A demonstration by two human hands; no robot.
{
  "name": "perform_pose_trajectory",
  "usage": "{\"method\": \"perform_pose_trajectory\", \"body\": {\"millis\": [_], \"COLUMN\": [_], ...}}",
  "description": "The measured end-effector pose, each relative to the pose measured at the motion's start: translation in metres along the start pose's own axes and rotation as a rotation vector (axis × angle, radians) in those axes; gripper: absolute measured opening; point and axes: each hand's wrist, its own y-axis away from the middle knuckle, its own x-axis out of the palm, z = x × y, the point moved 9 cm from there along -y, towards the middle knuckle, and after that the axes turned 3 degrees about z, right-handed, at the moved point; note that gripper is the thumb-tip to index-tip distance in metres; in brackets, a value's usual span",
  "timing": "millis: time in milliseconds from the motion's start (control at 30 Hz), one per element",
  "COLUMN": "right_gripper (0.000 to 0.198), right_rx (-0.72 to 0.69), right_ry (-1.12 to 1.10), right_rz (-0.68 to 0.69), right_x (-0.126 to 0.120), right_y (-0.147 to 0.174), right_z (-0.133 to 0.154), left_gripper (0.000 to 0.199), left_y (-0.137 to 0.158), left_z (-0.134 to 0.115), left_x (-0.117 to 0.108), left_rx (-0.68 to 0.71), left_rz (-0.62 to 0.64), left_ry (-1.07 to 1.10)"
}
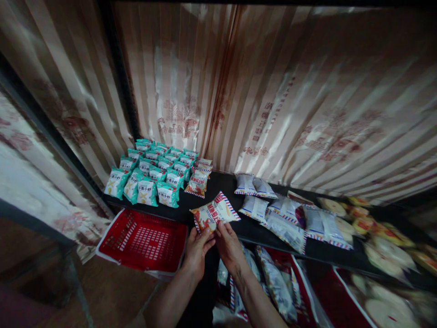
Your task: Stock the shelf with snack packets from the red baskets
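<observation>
Between my two hands is a snack bag with a striped edge, red lettering and a cream and orange print. My left hand grips its lower left side, thumb on the front. My right hand pinches its lower edge. The bag is held tilted above the front of the black shelf. Just behind it, a short row of like bags stands upright, beside rows of several teal and white snack bags. To the right, several bags lie with their pale backs up.
A red basket with a white rim sits below the shelf's left front. Another red basket, with bags inside, is under my right forearm. Round pale packs and yellow packs lie at right. Patterned curtains hang behind; a metal post rises at left.
</observation>
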Motion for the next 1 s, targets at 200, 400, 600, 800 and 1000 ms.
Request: {"method": "perform_pose_trajectory", "body": {"millis": [200, 400, 600, 800, 1000], "right_gripper": [0.031, 0.041, 0.040, 0.040, 0.044], "right_rx": [0.009, 0.016, -0.067, -0.124, -0.170], "right_ry": [0.139, 0.296, 0.347, 0.430, 0.540], "right_rz": [0.000, 0.057, 0.115, 0.083, 0.083], "right_x": [0.008, 0.024, 0.039, 0.040, 0.050], "right_y": [-0.023, -0.049, -0.066, -0.085, -0.110], "right_z": [0.008, 0.021, 0.021, 0.015, 0.026], "left_gripper": [0.040, 0.040, 0.035, 0.030, 0.024], "left_y": [-0.012, -0.035, -0.056, -0.072, -0.073], "left_z": [-0.018, -0.039, -0.042, -0.039, -0.044], "left_x": [-0.019, -0.031, -0.029, -0.031, -0.033], "left_rx": [-0.002, 0.039, 0.115, 0.125, 0.136], "left_rz": [-0.098, -0.115, -0.124, -0.166, -0.145], "left_ry": [-0.069, -0.184, -0.107, -0.084, -0.193]}}
